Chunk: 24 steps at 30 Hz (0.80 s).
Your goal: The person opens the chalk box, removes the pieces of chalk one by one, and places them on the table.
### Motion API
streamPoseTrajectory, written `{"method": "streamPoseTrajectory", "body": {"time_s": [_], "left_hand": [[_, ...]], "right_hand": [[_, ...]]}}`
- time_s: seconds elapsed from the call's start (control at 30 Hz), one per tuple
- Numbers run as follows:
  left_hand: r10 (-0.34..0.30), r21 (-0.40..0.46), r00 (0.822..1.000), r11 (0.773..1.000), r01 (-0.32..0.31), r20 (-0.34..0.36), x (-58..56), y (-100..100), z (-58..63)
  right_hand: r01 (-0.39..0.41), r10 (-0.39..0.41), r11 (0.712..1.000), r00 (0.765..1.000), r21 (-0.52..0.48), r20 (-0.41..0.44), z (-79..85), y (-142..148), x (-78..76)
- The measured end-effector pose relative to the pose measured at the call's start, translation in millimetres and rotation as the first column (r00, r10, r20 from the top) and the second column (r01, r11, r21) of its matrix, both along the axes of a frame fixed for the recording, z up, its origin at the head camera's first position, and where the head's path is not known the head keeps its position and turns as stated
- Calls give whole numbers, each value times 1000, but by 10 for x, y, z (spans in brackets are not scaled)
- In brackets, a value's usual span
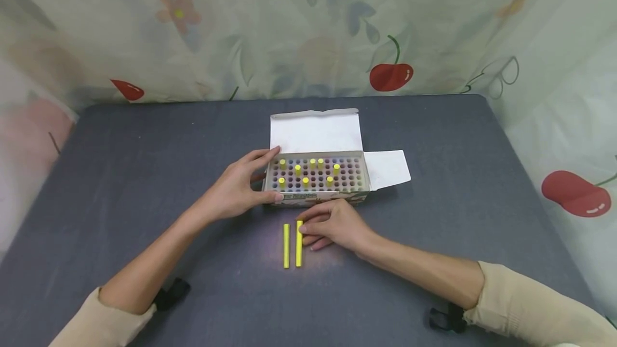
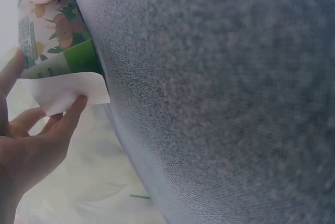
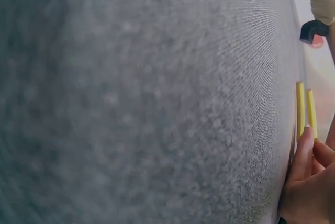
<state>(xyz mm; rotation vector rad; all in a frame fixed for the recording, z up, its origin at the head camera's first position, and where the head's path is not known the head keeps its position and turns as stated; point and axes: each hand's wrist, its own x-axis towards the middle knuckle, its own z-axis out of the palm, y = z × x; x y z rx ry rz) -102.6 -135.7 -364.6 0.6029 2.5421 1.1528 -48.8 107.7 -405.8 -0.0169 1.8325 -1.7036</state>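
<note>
An open cardboard chalk box (image 1: 318, 198) has a grid of holes, with several yellow chalk sticks (image 1: 306, 181) standing in it. My left hand (image 1: 239, 183) grips the box's left end, thumb on the front and fingers toward the back. In the left wrist view, fingers of that hand touch a white end flap (image 2: 68, 90). Just in front of the box, my right hand (image 1: 337, 226) pinches the upper end of a yellow chalk stick (image 1: 299, 253) between thumb and fingers. A second chalk stick (image 1: 286, 246) lies parallel, slightly to its left.
The box's white lid (image 1: 315, 131) is raised at the back, and a white side flap (image 1: 387, 169) sticks out to the right. A dark grey cloth (image 1: 144, 175) covers the table. Patterned curtains (image 1: 289, 31) hang behind it and at the sides.
</note>
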Motion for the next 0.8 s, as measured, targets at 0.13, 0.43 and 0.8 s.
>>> {"method": "streamPoseTrajectory", "body": {"time_s": [0.13,0.43,0.8], "left_hand": [[-6,5,1000,1000,6,-7,-7,1,-3],[-4,-6,1000,1000,4,-16,-1,-1,-6],[-8,16,1000,1000,9,-22,-6,0,-22]], "right_hand": [[7,-6,1000,1000,16,-6,-7,-30,3],[-1,3,999,999,50,-41,-21,-59,17],[-24,26,999,998,45,-53,-6,-19,19]]}}
